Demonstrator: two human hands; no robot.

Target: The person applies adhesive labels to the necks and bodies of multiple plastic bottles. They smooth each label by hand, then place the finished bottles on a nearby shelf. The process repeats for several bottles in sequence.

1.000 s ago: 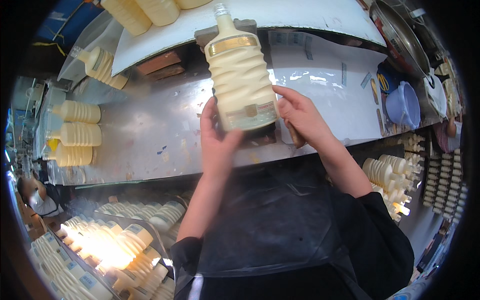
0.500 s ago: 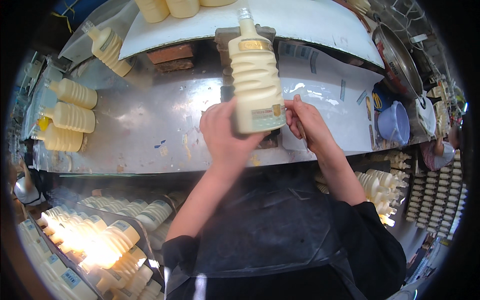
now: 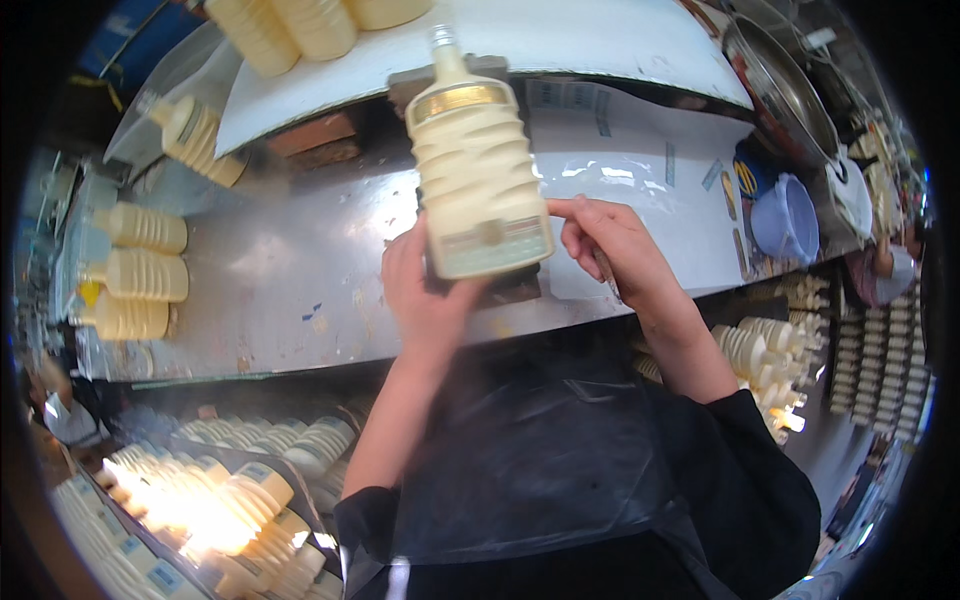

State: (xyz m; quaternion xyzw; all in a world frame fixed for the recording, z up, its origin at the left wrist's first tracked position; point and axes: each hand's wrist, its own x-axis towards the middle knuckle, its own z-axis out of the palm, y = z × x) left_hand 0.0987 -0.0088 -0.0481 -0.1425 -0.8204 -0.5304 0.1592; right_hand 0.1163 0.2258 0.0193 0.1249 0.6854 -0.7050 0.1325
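Nearest the camera: black long sleeves and a glossy dark plastic apron, creased and reflective, covering the torso. Lower left, a crate of cream ribbed plastic bottles lying on their sides, strongly lit, some with blue-and-white labels. Left hand raised above the worktop, grip closed around the lower back of a cream-coloured ribbed plastic bottle; fingers hidden behind the bottle, palm toward its base. Bottle held upright, neck pointing away from the person, body formed of stacked rounded ridges, gold band at the shoulder, narrow tapered nozzle with a pale tip, rectangular label band near the base. Right hand just beside the bottle on its right, fingers curled with the index finger extended so that its tip meets the bottle's lower right edge at the label; whether it holds anything small inside the curl, cannot tell. Beneath both hands, the grey brushed-metal worktop, dull sheen, scuffed. Three more ribbed cream bottles lie side by side at its left end. Right of the hands, a pale blue plastic bowl. Farther back, a white board carrying further cream bottles, and a round metal pan at upper right.
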